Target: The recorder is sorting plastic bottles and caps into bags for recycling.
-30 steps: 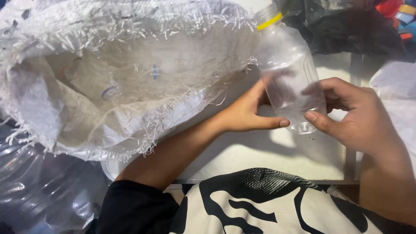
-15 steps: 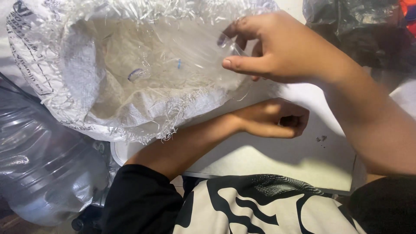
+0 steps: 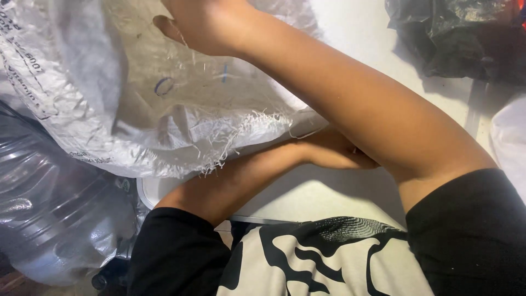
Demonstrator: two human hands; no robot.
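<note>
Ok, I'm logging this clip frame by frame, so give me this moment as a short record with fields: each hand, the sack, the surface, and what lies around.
right hand: reaching into the open mouth of the sack, fingers partly out of view
left hand: on the table, mostly hidden under the right forearm; grip cannot be told
sack: white woven, frayed rim, lying open on its side
table: white, flat
left side: large clear plastic bottle
top right: black plastic bag

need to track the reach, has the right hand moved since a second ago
Yes. The right hand has gone from the white table, where it held a clear bottle, up and leftward into the mouth of the white woven sack.
</note>
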